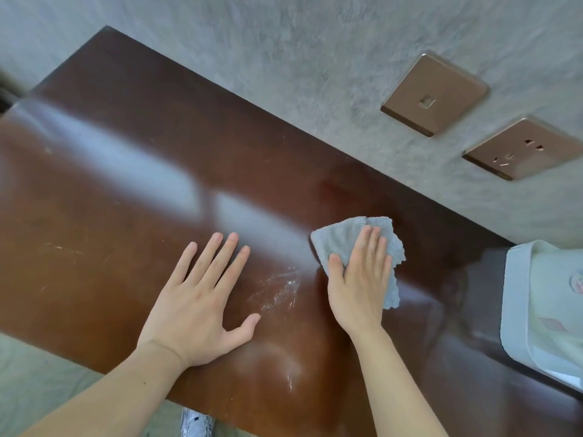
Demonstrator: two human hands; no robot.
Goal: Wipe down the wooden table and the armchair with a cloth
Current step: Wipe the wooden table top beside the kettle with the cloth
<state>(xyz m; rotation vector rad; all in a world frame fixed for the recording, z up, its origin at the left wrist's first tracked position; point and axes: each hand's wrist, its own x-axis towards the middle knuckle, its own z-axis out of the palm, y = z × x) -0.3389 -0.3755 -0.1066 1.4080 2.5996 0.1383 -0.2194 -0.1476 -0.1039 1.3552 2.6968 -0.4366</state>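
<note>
The dark brown wooden table point(132, 190) fills most of the view, its glossy top showing light glare and scratches. A grey fluffy cloth point(340, 238) lies flat on it right of centre. My right hand point(359, 275) presses palm-down on the cloth, fingers together, covering its near half. My left hand point(202, 298) rests flat on the bare wood to the left, fingers spread, holding nothing. Between the two hands is a whitish smear point(277, 291) on the surface. The armchair is not in view.
A grey textured wall point(284, 58) runs along the table's far edge, with two bronze plates on it: a switch plate point(433, 93) and a power socket point(520, 149). A white plastic bag point(545, 310) sits on the table's right end. A shoe point(195, 424) shows below the near edge.
</note>
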